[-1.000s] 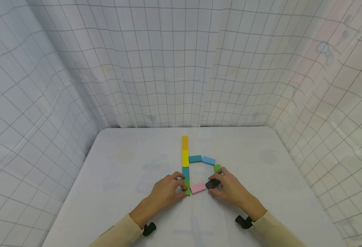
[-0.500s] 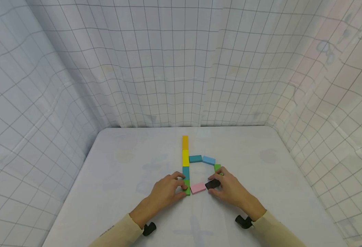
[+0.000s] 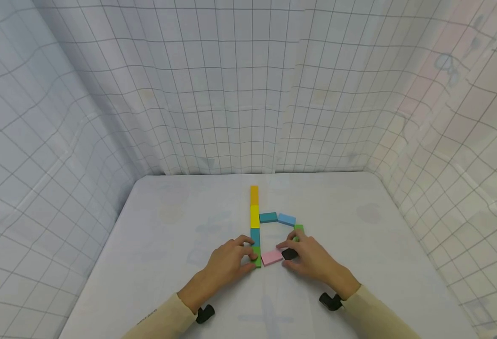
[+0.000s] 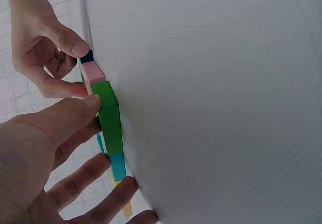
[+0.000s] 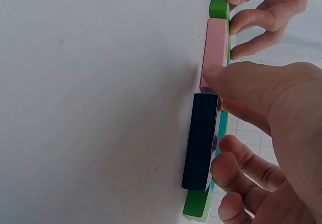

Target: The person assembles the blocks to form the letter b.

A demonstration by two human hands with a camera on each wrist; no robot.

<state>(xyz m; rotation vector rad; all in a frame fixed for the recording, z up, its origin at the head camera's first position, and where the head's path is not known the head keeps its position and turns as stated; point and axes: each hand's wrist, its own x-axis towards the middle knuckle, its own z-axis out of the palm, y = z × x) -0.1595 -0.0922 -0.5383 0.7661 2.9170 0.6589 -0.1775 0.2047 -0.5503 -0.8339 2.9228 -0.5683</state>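
Observation:
Flat colored blocks lie on the white table in a straight column with a loop at its right. My left hand (image 3: 230,260) is at the column's near end, its thumb and index finger gripping the green block (image 4: 110,128). Its other fingers spread along the teal block (image 4: 117,167). My right hand (image 3: 312,258) pinches the right end of the pink block (image 5: 215,43), thumb on the near side and index finger across from it. Beneath that palm the black block (image 5: 201,141) is partly covered in the head view; the right-hand green block (image 5: 197,204) shows beyond it.
Farther up the column are a yellow block (image 3: 254,216) and an orange block (image 3: 254,195). A dark teal block (image 3: 268,217) and a light blue block (image 3: 286,219) form the loop's top. Grid-patterned white curtains (image 3: 240,94) surround the table (image 3: 180,212) at the back and sides.
My right hand has shifted slightly left, its thumb and index finger going from the black block to the end of the pink one. The left hand stays in place.

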